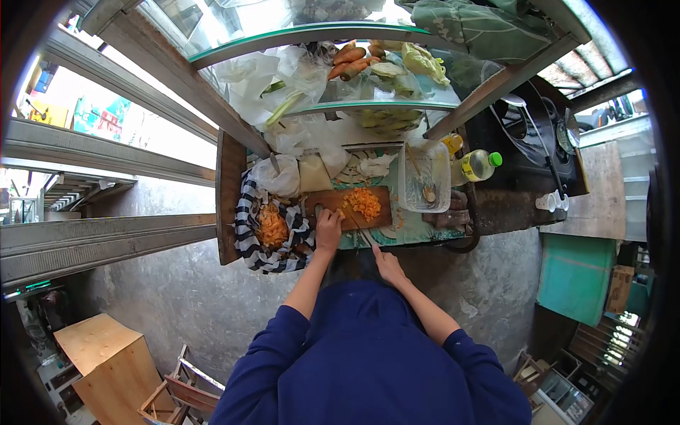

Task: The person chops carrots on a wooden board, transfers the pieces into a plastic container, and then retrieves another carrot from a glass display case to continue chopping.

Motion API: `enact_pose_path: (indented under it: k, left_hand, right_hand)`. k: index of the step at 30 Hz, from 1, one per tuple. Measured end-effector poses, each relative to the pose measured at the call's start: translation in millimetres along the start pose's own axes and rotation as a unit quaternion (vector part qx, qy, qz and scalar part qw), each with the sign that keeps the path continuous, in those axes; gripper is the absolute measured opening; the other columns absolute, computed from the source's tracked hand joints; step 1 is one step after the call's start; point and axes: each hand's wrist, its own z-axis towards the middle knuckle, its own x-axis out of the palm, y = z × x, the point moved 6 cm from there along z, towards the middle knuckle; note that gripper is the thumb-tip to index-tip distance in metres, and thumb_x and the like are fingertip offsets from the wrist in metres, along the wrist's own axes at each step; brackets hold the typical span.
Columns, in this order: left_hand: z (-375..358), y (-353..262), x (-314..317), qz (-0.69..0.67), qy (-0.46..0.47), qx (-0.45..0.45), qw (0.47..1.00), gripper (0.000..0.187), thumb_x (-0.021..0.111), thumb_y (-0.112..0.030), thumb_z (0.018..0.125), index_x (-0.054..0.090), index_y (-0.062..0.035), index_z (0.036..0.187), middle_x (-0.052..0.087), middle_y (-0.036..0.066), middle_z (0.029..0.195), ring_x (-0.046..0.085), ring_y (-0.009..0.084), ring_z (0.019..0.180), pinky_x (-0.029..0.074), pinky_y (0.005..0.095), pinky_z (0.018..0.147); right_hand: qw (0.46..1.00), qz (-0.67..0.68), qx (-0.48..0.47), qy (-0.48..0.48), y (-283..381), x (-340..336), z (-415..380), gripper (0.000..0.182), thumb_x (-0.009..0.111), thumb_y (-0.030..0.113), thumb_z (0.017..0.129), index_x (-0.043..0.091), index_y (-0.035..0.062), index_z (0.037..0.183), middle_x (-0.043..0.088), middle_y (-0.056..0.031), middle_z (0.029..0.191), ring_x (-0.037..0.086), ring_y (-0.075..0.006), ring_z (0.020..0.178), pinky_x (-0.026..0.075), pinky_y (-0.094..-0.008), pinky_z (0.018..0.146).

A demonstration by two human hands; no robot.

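On a wooden cutting board (324,202) lies a heap of finely chopped carrot (364,203). My left hand (328,230) is at the board's near edge, fingers curled down over a small piece of carrot (342,214) that they partly hide. A knife (366,237) is gripped by its handle in my right hand (389,268), its blade slanting up and left over the board beside my left fingertips. To the left, a black-and-white striped bag (247,228) holds more cut orange pieces (273,227).
Right of the board stand a clear plastic container (425,185) and a bottle with a green cap (479,166). White plastic bags (278,176) lie behind the board. Whole carrots (350,62) and leafy vegetables rest on the glass shelf above. A black stove (528,142) is at far right.
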Motion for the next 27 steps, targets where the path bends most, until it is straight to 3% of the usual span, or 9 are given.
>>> enact_pose_path:
  k: [6,8,15,17,27]
  left_hand:
    - [-1.4,-0.4,-0.5,0.005,0.004,0.003,1.000,0.018,0.063,0.000,0.070,0.061,0.0052,0.087,0.045,0.012,0.074,0.048,0.0284,0.074,0.042,0.0385,0.066]
    - [-1.5,0.2,-0.8,0.009,0.004,0.005,1.000,0.018,0.063,0.001,0.070,0.061,0.0054,0.087,0.045,0.012,0.074,0.048,0.0283,0.074,0.042,0.0384,0.066]
    - [-1.4,2.2,-1.2,-0.003,0.001,0.013,1.000,0.016,0.062,0.001,0.071,0.061,0.0062,0.086,0.044,0.013,0.073,0.048,0.0287,0.073,0.042,0.0386,0.065]
    - [-0.5,2.2,-1.1,-0.008,0.003,0.011,1.000,0.016,0.063,0.001,0.071,0.060,0.0063,0.086,0.045,0.013,0.073,0.048,0.0288,0.072,0.042,0.0386,0.065]
    - [-1.6,3.1,0.9,0.002,-0.002,0.000,1.000,0.016,0.064,-0.001,0.070,0.060,0.0050,0.085,0.045,0.012,0.072,0.048,0.0287,0.072,0.042,0.0389,0.065]
  right_hand:
    - [0.999,-0.032,-0.029,-0.007,15.2,3.9,-4.5,0.070,0.027,0.056,0.089,0.058,-0.0066,0.079,0.059,-0.0275,0.082,0.055,-0.0430,0.088,0.041,-0.0433,0.077]
    - [0.998,-0.062,-0.009,0.029,16.5,5.0,-3.7,0.068,0.026,0.055,0.089,0.062,-0.0024,0.092,0.058,-0.0276,0.095,0.052,-0.0432,0.097,0.040,-0.0470,0.084]
    - [0.993,-0.105,-0.002,0.062,20.2,0.8,-0.4,0.069,0.025,0.055,0.089,0.062,-0.0038,0.092,0.058,-0.0276,0.095,0.052,-0.0427,0.097,0.041,-0.0467,0.085]
    - [0.990,-0.123,-0.051,0.040,26.4,-2.8,2.2,0.072,0.026,0.055,0.090,0.060,-0.0079,0.083,0.059,-0.0287,0.085,0.053,-0.0439,0.092,0.042,-0.0454,0.081]
    - [0.990,-0.126,-0.041,0.043,28.7,4.0,10.5,0.073,0.024,0.055,0.090,0.061,-0.0073,0.084,0.059,-0.0286,0.089,0.054,-0.0432,0.092,0.042,-0.0467,0.080]
